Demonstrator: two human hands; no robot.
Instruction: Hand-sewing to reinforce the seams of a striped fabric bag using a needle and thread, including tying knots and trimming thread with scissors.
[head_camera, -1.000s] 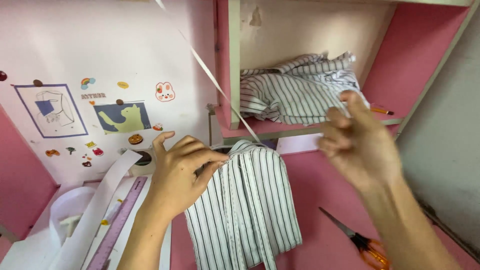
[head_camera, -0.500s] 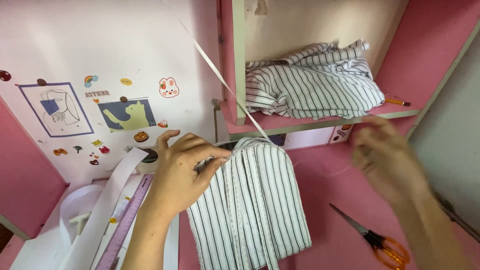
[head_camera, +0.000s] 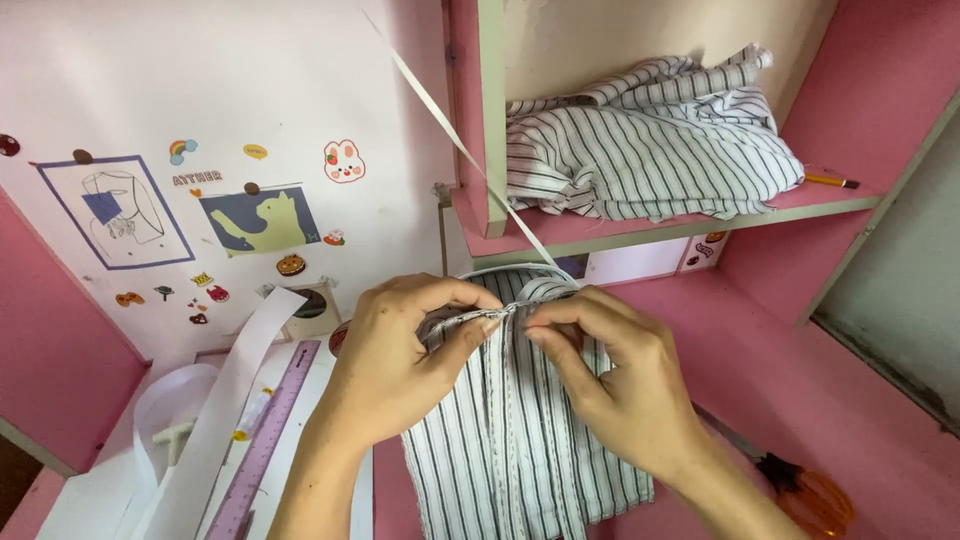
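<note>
A piece of white cloth with dark stripes (head_camera: 520, 450) lies on the pink tabletop in front of me. My left hand (head_camera: 395, 365) pinches its gathered top edge from the left. My right hand (head_camera: 620, 380) pinches the same edge from the right, fingertips almost touching the left ones. A thin white strip (head_camera: 450, 135) runs down slantwise from above to the top of the cloth.
A heap of the same striped cloth (head_camera: 650, 150) fills the pink shelf above, with a pencil (head_camera: 830, 181) beside it. Orange-handled scissors (head_camera: 800, 490) lie at the lower right. A purple ruler (head_camera: 265, 450) and a roll of white tape (head_camera: 190, 420) lie at the left, below a stickered wall.
My right hand has come down from the shelf and across to the cloth's top edge, where it now pinches beside the left hand. The left hand has kept its hold.
</note>
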